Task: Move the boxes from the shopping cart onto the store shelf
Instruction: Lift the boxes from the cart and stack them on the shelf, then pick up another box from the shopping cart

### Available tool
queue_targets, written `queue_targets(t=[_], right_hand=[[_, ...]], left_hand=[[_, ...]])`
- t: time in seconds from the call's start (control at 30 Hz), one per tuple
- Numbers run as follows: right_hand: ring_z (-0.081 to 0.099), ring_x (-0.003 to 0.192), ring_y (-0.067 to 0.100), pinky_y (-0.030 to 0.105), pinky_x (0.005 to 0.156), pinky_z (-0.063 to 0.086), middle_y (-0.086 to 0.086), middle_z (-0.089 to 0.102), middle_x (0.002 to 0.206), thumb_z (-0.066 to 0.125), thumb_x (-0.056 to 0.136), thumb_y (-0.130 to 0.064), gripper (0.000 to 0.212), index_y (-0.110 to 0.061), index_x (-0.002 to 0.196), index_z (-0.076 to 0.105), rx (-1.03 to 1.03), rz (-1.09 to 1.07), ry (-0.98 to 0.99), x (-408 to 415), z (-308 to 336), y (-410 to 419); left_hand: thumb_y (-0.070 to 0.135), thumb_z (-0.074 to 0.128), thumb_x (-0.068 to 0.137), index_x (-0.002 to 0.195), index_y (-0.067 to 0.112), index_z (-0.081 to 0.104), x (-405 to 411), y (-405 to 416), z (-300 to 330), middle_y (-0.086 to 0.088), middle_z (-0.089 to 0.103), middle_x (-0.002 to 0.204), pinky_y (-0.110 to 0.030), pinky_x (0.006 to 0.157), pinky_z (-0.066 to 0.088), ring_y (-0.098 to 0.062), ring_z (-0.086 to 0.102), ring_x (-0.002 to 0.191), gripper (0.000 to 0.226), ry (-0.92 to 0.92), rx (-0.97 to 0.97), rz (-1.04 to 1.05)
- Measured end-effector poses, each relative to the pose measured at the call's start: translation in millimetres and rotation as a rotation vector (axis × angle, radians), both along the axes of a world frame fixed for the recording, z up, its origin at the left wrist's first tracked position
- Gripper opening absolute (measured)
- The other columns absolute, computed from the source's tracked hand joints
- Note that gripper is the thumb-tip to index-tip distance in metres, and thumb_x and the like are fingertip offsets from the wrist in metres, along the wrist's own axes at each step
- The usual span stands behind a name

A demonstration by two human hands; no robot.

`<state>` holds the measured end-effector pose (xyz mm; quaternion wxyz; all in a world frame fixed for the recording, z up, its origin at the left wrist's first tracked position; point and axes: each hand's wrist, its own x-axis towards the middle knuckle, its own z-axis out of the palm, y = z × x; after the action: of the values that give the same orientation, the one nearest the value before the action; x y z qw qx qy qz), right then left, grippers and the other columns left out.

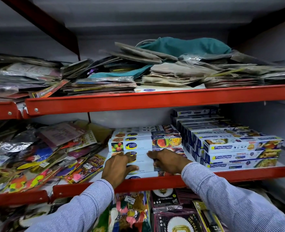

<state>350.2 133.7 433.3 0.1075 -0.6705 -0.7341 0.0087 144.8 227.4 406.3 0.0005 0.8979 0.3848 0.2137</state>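
Note:
A stack of long white Healthy Wrapp cling-film boxes (145, 144) lies on the middle shelf (238, 174) behind its red front rail. My left hand (117, 166) rests flat on the front boxes of that stack, fingers spread over their tops. My right hand (166, 160) lies on the same front boxes a little to the right, fingers curled on the box top. Neither hand lifts a box. The shopping cart is out of view.
Stacked Freshwrapp boxes (242, 148) fill the shelf's right side. Loose colourful packets (38, 156) crowd its left side. The upper shelf (155, 97) holds flat packets and teal cloth. Foil balloon packs (165, 201) hang below.

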Motion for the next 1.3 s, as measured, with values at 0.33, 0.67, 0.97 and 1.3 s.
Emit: queue_targets(t=[0.33, 0.67, 0.97, 1.3], right_hand=[[0.052, 0.077, 0.019, 0.036, 0.085, 0.052, -0.001, 0.053, 0.091, 0.040, 0.105, -0.019, 0.034, -0.025, 0.138, 0.046, -0.013, -0.014, -0.045, 1.9, -1.5, 0.1], [0.047, 0.136, 0.025, 0.033, 0.113, 0.036, 0.005, 0.044, 0.152, 0.044, 0.100, -0.005, 0.063, -0.018, 0.157, 0.020, -0.050, -0.083, -0.130, -8.8, -8.2, -9.1], [0.009, 0.154, 0.032, 0.049, 0.125, 0.020, 0.006, 0.012, 0.167, 0.046, 0.096, -0.035, 0.073, -0.018, 0.158, 0.012, 0.199, -0.176, -0.110, -53.7, -67.1, -74.6], [0.016, 0.153, 0.032, 0.047, 0.124, 0.023, 0.009, 0.023, 0.164, 0.049, 0.096, -0.035, 0.068, -0.013, 0.155, 0.025, -0.049, -0.218, 0.082, -103.4, -233.7, -169.4]], left_hand=[[0.060, 0.060, 0.089, 0.139, 0.034, 0.056, 0.2, -4.9, 0.1, 0.006, 0.055, 0.149, -0.036, 0.101, 0.048, -0.023, 0.055, 0.133, 0.057, -0.005, -0.007, 0.001], [0.062, 0.051, 0.093, 0.146, 0.031, 0.047, 3.0, -8.6, -6.8, 0.001, 0.046, 0.156, -0.045, 0.117, 0.030, -0.027, 0.037, 0.145, 0.061, 0.043, 0.018, 0.023], [0.060, 0.047, 0.093, 0.148, 0.028, 0.043, -35.2, -86.1, -63.7, -0.012, 0.035, 0.161, -0.059, 0.117, 0.029, -0.036, 0.031, 0.147, 0.065, -0.142, 0.220, -0.060], [0.052, 0.055, 0.093, 0.149, 0.021, 0.044, -118.0, -172.0, -226.5, -0.015, 0.036, 0.159, -0.057, 0.114, 0.032, -0.038, 0.039, 0.143, 0.065, 0.026, -0.165, -0.030]])
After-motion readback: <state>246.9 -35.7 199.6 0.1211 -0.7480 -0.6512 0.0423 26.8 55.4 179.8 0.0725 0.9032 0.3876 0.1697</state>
